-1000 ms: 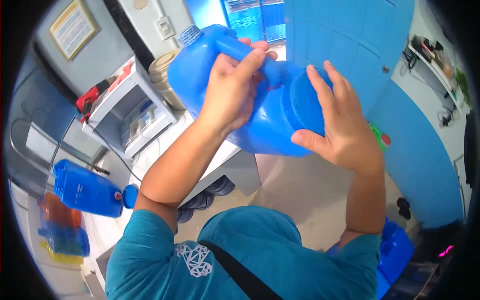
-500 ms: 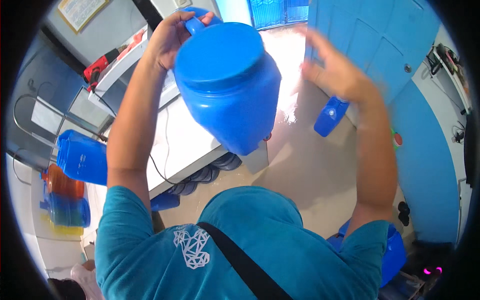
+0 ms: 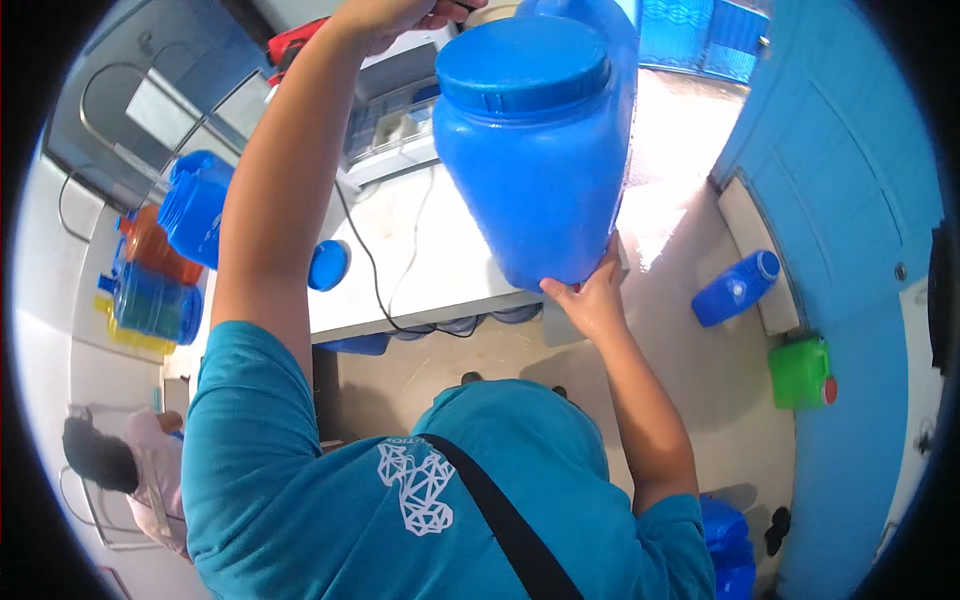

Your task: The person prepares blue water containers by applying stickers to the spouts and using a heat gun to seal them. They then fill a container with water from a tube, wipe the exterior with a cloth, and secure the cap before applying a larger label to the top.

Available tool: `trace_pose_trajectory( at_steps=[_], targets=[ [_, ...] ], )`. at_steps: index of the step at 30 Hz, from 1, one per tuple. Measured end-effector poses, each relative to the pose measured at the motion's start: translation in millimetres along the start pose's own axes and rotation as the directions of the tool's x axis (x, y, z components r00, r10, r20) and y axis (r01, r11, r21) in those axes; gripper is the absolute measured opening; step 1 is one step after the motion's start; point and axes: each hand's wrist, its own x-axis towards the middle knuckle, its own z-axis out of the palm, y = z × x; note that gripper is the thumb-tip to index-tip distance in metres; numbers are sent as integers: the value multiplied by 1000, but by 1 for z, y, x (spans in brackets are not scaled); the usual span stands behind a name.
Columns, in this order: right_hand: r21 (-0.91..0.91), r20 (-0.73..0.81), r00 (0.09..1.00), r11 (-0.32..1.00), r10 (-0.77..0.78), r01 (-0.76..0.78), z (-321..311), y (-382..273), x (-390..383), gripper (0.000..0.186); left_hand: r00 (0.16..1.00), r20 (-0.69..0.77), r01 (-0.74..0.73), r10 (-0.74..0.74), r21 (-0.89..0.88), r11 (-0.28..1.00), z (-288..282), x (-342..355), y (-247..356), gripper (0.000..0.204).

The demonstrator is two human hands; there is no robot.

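A large blue plastic container [image 3: 530, 170] with a wide round screw lid [image 3: 525, 62] is tilted up in front of me. My right hand [image 3: 592, 298] grips its lower end, thumb on the near side and fingers round the right edge. My left hand [image 3: 385, 18] is at the upper picture edge, left of the lid and apart from it. Its fingers are curled by a small dark thing, partly cut off, so what they hold is unclear. A blue translucent shape shows behind the container. Below the left forearm, a loose blue cap [image 3: 328, 265] lies on the white counter [image 3: 400, 285].
Left, a blue container [image 3: 195, 210] stands near orange, blue and yellow water jugs [image 3: 150, 290]. A black cable [image 3: 365, 240] crosses the counter. On the floor right are a blue jug [image 3: 735, 290] and a green jug [image 3: 800, 375]. A person [image 3: 150, 470] is at lower left.
The container has shifted right. My left hand has left its handle and gone up to the picture edge. My right hand has come from the air to its lower end.
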Motion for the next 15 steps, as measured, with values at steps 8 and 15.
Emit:
trace_pose_trajectory(
  at_steps=[8, 15],
  targets=[
    [100, 107, 994, 994, 29, -40, 26, -14, 44, 122, 928, 315, 123, -199, 244, 962, -31, -185, -163, 63],
    [-268, 622, 660, 907, 421, -326, -22, -94, -10, 56, 685, 63, 692, -725, 254, 676, -16, -348, -271, 63]
  ],
)
